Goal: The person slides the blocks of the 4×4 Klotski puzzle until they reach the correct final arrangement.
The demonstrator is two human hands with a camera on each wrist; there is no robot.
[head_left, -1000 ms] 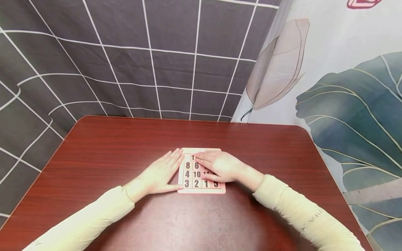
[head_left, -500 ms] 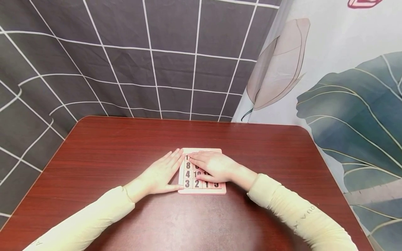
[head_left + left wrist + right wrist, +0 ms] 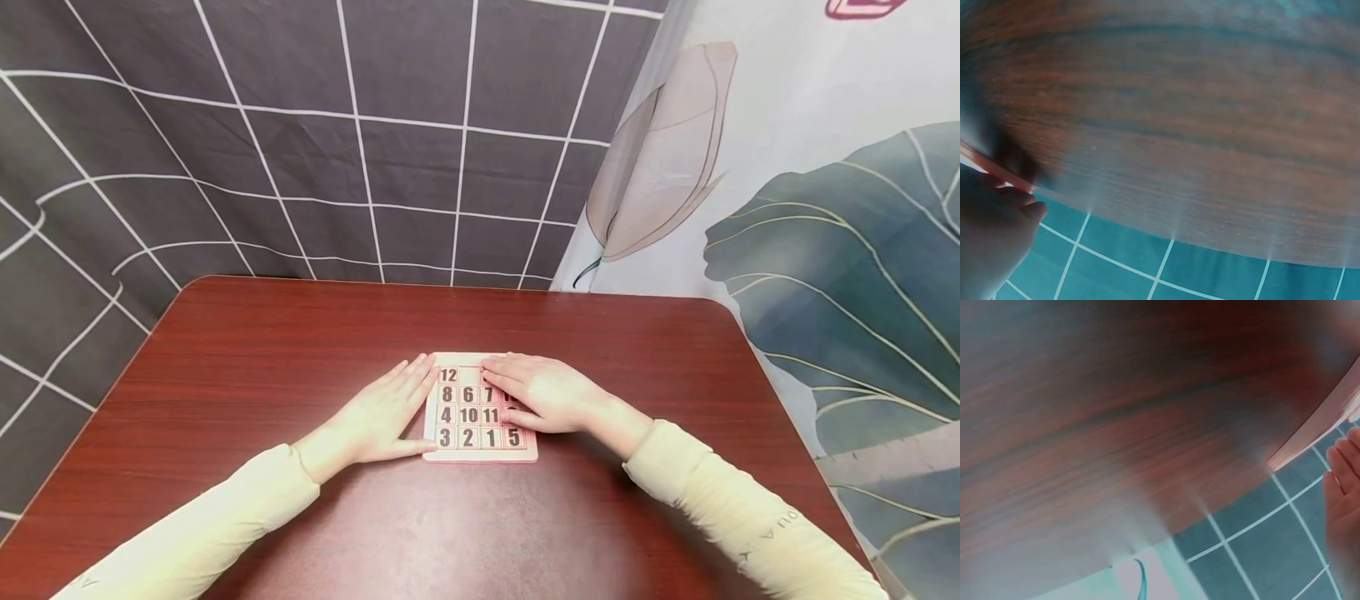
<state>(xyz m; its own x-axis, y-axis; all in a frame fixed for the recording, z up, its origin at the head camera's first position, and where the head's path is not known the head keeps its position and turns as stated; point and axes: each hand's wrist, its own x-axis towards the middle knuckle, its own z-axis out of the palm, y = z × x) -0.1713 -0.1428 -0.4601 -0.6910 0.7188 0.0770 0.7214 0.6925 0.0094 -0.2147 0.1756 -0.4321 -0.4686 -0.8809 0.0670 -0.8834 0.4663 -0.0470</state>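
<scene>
A pink-framed sliding number puzzle (image 3: 480, 456) lies flat on the table in the head view. Its tile 12 (image 3: 448, 376) sits in the far left corner, with a vacant slot just right of it. My left hand (image 3: 382, 412) rests along the puzzle's left side, fingers straight and thumb at the near left corner. From the right, my right hand (image 3: 555, 396) reaches over the board, fingertips on the far row at the third column. It hides the tiles beneath. Each wrist view catches only part of a hand, the left hand (image 3: 997, 228) and the right hand (image 3: 1347, 481), beside the puzzle's edge.
The dark red wooden table (image 3: 300, 325) has rounded far corners. Behind it hangs a grey curtain (image 3: 412, 167) with a white grid. A white curtain with a leaf print (image 3: 847, 275) hangs at the right.
The right hand slid tile 12 left from the second column into the far left corner, then drew back right, uncovering the middle columns. The left hand has stayed in place.
</scene>
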